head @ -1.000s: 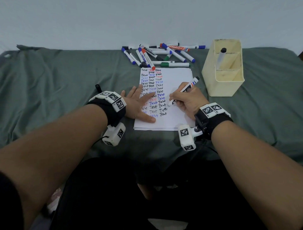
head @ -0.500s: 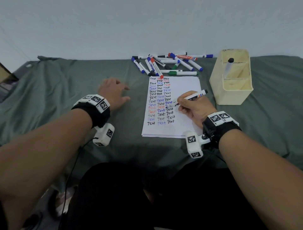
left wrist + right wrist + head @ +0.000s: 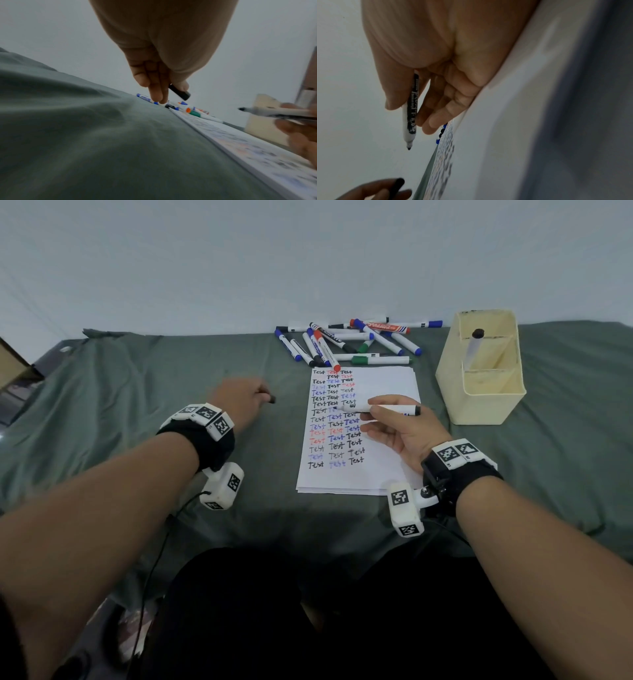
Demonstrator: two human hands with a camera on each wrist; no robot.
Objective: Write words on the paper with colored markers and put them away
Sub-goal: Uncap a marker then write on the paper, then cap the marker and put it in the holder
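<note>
The green cloth (image 3: 102, 412) covers the whole table, w/ the cream pen box (image 3: 479, 392) at the far right, one capped marker (image 3: 474, 347) already standing in it; the paper (image 3: 383, 385) lies in the middle, rows of "Test" down its left part, & the pile of markers (image 3: 346, 344) sits just past its far edge; the right hand (image 3: 400, 429) is over the paper, thumb & first fingers pinching the black marker (image 3: 380, 408), other fingers loose & a bit spread; the marker lies flat, long axis running left to right, bare tip (image 3: 241, 109) pointing left, off the page; the left hand (image 3: 236, 402) is over the cloth, left of the paper, thumb & fingers pinching the black cap (image 3: 179, 92), the fingers pressed together, pointing down; the cap's far end points right, toward the tip; so tip & cap face each other w/ a gap between, & I think the next move is to bring the 2 hands together & push the cap on; the cap must line up w/ the marker's long axis or the tip may smear the fingers; then the right hand is nearer the box for the drop.
</note>
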